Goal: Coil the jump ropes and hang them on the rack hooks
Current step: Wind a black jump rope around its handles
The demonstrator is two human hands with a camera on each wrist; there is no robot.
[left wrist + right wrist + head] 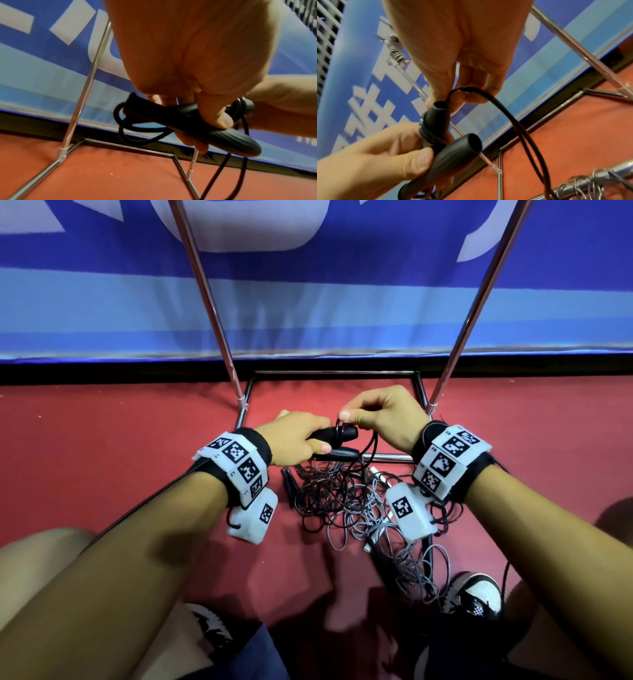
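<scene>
My left hand (pixel 294 436) grips two black ribbed handles (pixel 337 434) side by side, just above the rack base (pixel 387 457). My right hand (pixel 380 414) pinches their thin black cord (pixel 505 108) looped round them. More ropes (pixel 342 501), black and grey, tangle below on the floor; count unclear.

We note the 2 black handles (pixel 453 152) look like matt plastic, 1 finely ribbed. The black cord (pixel 510 115) appears smooth, rubbery. Rack tubing (pixel 205 292) is glossy polished metal. The red floor (pixel 120 433) reads matt, the blue banner (pixel 308 320) smooth with a slight sheen.
</scene>
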